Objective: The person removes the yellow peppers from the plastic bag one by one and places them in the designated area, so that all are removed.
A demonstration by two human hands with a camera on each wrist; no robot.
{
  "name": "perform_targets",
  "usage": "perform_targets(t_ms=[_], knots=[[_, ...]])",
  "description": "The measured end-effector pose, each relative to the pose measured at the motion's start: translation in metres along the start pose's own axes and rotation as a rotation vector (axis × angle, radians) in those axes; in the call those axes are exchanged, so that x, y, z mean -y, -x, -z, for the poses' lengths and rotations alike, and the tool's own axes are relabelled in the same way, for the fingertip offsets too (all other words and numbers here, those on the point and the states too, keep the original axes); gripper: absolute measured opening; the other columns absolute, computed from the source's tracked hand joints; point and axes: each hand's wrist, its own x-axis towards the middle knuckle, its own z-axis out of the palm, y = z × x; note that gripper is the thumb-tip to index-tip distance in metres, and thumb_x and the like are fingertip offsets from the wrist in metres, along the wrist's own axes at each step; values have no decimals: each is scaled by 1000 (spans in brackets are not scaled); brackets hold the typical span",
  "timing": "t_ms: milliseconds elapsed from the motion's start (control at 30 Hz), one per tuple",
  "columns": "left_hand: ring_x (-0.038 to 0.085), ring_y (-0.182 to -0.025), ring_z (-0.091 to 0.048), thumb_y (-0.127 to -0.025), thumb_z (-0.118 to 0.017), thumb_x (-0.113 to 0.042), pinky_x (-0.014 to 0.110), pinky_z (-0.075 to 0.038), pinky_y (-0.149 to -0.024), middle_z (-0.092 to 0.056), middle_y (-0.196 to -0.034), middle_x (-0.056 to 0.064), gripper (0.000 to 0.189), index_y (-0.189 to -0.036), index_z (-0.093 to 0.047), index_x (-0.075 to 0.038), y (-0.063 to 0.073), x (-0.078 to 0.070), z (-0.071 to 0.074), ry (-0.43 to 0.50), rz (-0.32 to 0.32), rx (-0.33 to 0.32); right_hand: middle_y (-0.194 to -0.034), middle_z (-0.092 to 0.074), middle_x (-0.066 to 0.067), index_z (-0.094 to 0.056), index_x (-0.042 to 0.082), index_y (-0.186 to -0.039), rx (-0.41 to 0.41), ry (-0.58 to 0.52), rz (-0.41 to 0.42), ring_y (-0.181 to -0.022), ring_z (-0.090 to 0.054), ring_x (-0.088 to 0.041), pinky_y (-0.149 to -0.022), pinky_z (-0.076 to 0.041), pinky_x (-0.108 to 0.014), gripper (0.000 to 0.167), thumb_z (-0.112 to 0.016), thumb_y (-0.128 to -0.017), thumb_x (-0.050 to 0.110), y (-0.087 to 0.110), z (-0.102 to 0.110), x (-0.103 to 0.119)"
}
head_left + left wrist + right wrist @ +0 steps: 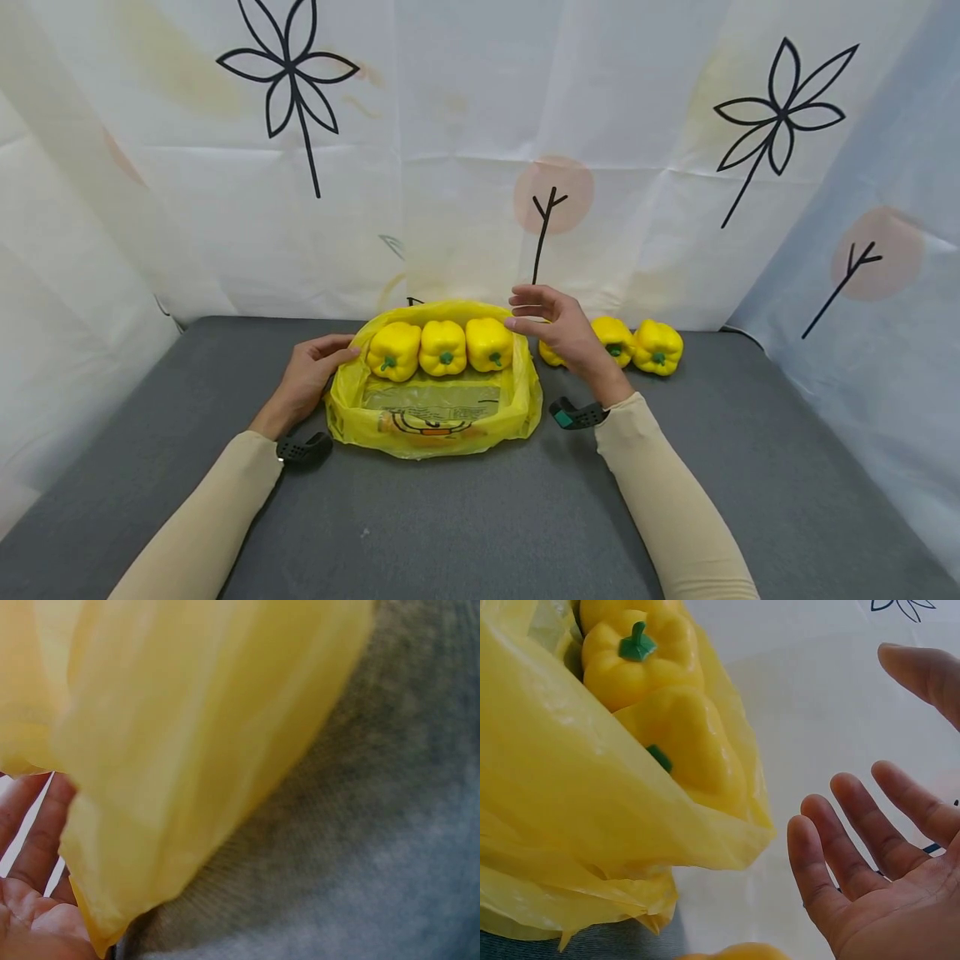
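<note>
A yellow plastic bag [435,446] lies with its mouth spread wide on the dark grey table. Three yellow bell peppers [442,348] with green stems sit in a row along the far side inside it. My left hand [303,379] is at the bag's left rim; in the left wrist view its fingers [34,855] look fairly straight, partly hidden by the plastic. Over the right rim hovers my right hand [558,329], fingers spread and holding nothing. The right wrist view shows its palm [900,900] apart from the bag [570,787] and peppers [641,664].
Right of the bag, more yellow bell peppers [657,347] stand in a row at the table's back, one partly covered by my right hand. A white printed cloth [465,108] hangs behind the grey table [450,533] and at both sides.
</note>
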Motion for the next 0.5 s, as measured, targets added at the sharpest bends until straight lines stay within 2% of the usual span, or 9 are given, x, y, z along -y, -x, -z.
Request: perform_targets(t_ms=[267, 500], knots=[[9, -99, -67, -100, -68, -19, 23, -57, -84, -71, -110, -10, 40, -132, -64, 4, -1, 1, 1, 15, 8, 9, -143, -52, -21, -51, 3, -146, 21, 37, -1, -132, -49, -40, -106, -45, -53, 55, -72, -96, 11, -2, -4, -6], [9, -98, -67, -101, -67, -20, 23, -57, -83, -70, -109, -12, 40, -133, -64, 4, -1, 1, 1, -6, 2, 5, -141, -55, -17, -53, 5, -145, 14, 86, -18, -130, -52, -35, -105, -48, -51, 56, -75, -94, 14, -3, -8, -10]])
